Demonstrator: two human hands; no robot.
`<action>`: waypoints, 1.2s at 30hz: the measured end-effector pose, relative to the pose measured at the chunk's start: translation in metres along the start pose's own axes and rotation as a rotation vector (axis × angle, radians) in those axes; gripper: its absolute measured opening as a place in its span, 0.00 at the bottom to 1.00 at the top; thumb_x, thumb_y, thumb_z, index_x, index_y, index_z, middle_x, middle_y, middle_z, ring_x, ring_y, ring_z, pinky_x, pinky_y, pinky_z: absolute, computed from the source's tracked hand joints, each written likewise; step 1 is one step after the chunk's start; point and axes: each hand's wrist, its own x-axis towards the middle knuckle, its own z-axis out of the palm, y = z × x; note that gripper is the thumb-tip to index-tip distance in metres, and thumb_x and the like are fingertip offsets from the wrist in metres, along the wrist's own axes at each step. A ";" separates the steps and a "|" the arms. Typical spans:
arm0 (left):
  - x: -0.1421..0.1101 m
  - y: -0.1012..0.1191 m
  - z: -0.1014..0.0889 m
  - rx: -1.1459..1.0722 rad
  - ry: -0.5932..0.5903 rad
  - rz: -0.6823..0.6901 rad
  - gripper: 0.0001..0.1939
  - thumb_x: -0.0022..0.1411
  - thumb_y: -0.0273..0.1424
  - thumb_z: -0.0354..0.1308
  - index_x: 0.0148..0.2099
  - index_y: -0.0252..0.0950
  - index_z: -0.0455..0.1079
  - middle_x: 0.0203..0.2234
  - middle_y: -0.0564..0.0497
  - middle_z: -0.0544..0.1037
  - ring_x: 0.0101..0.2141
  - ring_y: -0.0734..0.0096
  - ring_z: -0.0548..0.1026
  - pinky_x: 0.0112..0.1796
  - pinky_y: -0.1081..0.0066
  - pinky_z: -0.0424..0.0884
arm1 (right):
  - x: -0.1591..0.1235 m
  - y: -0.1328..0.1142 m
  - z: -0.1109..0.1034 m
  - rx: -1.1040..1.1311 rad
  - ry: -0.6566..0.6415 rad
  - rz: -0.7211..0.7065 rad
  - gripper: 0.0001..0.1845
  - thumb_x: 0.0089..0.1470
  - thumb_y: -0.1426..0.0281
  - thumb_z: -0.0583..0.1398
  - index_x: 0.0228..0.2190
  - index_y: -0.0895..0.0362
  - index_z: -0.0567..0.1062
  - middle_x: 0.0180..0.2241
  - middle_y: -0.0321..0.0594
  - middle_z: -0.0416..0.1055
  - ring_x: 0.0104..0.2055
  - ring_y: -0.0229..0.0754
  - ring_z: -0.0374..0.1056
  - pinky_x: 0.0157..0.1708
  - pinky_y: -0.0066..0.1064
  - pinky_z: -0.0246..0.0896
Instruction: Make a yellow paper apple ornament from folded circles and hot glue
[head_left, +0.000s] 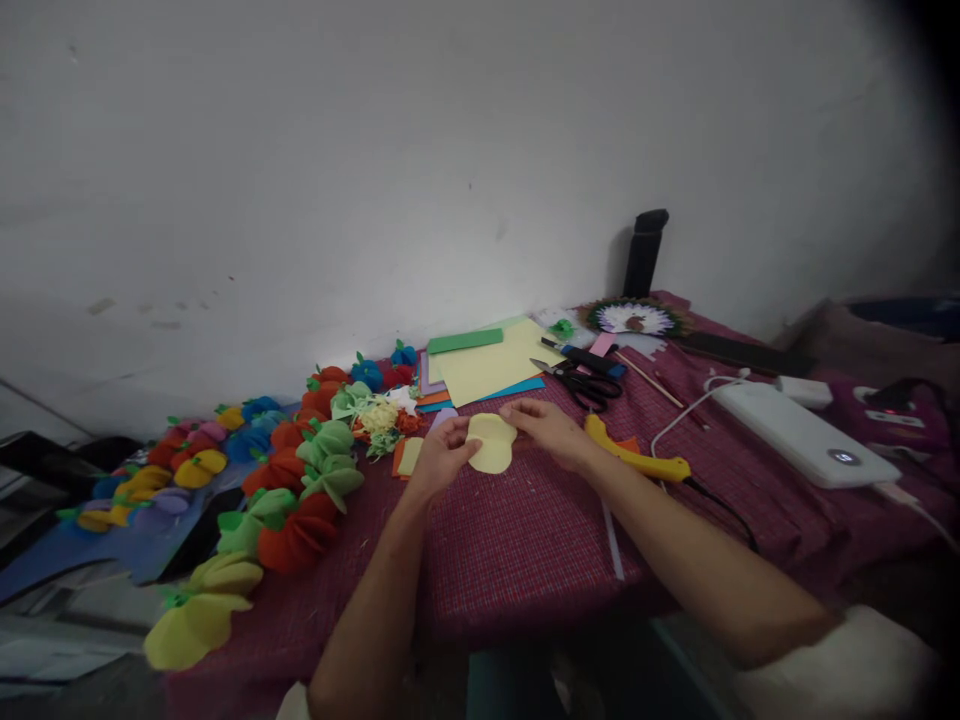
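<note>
Both hands are on the yellow cutout [492, 447], which sits right between them, held up over the surface [517, 560]. Left hand [442, 458] has its left edge pinched with the thumb on top, and the right hand [551, 434] has fingertips closed on the upper right edge. So the hands are a bit apart, with just the cutout bridging the gap. Its long axis runs roughly from the person toward the wall [465, 170], though it's only slightly longer than wide. Both ends are rounded, so I can't tell which one's the front; its broad face is turned up at the wearer.

Moving out: shreds [384, 418] are off past the left hand, then a big bunch of paper balls [300, 520] further left. The glue gun [637, 458] is just beside the right forearm, scissors [581, 382] beyond that hand, sheets [487, 368] behind the cutout, and a power bank [806, 435] well over to the right.
</note>
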 end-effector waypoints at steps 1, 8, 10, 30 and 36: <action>0.000 0.001 0.000 0.021 0.011 0.003 0.23 0.43 0.33 0.63 0.42 0.33 0.64 0.26 0.51 0.75 0.25 0.72 0.72 0.28 0.73 0.67 | 0.000 -0.001 0.000 0.023 -0.003 0.025 0.13 0.45 0.60 0.60 0.26 0.57 0.71 0.26 0.36 0.67 0.29 0.36 0.64 0.30 0.30 0.64; -0.002 0.003 0.003 0.059 -0.010 0.089 0.21 0.48 0.35 0.60 0.42 0.39 0.55 0.21 0.57 0.73 0.22 0.74 0.72 0.24 0.76 0.64 | 0.000 -0.002 0.000 0.062 0.007 0.083 0.12 0.44 0.60 0.61 0.24 0.56 0.71 0.24 0.35 0.67 0.25 0.34 0.63 0.27 0.30 0.65; -0.003 0.001 0.003 0.053 -0.027 0.103 0.20 0.49 0.35 0.59 0.42 0.39 0.53 0.21 0.57 0.73 0.22 0.74 0.71 0.24 0.76 0.64 | 0.000 -0.001 0.000 0.063 0.017 0.081 0.13 0.44 0.59 0.60 0.25 0.57 0.71 0.24 0.35 0.67 0.25 0.34 0.63 0.26 0.30 0.65; -0.011 0.001 -0.002 0.580 -0.059 0.274 0.08 0.56 0.31 0.49 0.39 0.38 0.65 0.27 0.55 0.74 0.24 0.75 0.71 0.27 0.77 0.65 | 0.005 0.006 -0.004 0.006 0.086 0.118 0.18 0.45 0.54 0.58 0.25 0.58 0.69 0.20 0.33 0.66 0.21 0.33 0.62 0.19 0.25 0.62; -0.011 0.008 -0.004 0.622 -0.044 0.211 0.13 0.57 0.32 0.49 0.40 0.39 0.72 0.17 0.55 0.74 0.19 0.74 0.72 0.24 0.76 0.64 | 0.004 0.004 -0.004 0.007 0.064 0.100 0.20 0.46 0.52 0.55 0.25 0.58 0.69 0.21 0.35 0.67 0.21 0.34 0.62 0.20 0.25 0.62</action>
